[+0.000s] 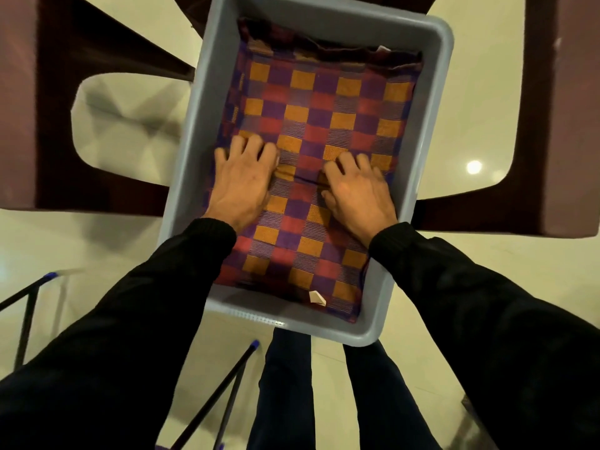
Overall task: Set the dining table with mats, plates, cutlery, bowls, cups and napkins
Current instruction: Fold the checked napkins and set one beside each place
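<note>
A grey plastic bin (431, 102) sits below me and holds a checked mat (318, 118) in orange, red and purple. Both my hands reach down into the bin. My left hand (242, 181) lies palm down on the mat's left side, its fingers curled into the cloth. On the right, my right hand (357, 190) does the same. The cloth is bunched into a dark fold between the two hands. A darker cloth (324, 40) lies folded at the bin's far end. A small white tag (316, 297) shows at the mat's near edge.
Dark brown furniture (55, 131) stands to the left of the bin, and more dark brown furniture (565, 125) to the right, over a pale glossy floor (130, 125). Thin black rods with blue tips (227, 378) slant at the lower left. My legs (324, 394) are under the bin.
</note>
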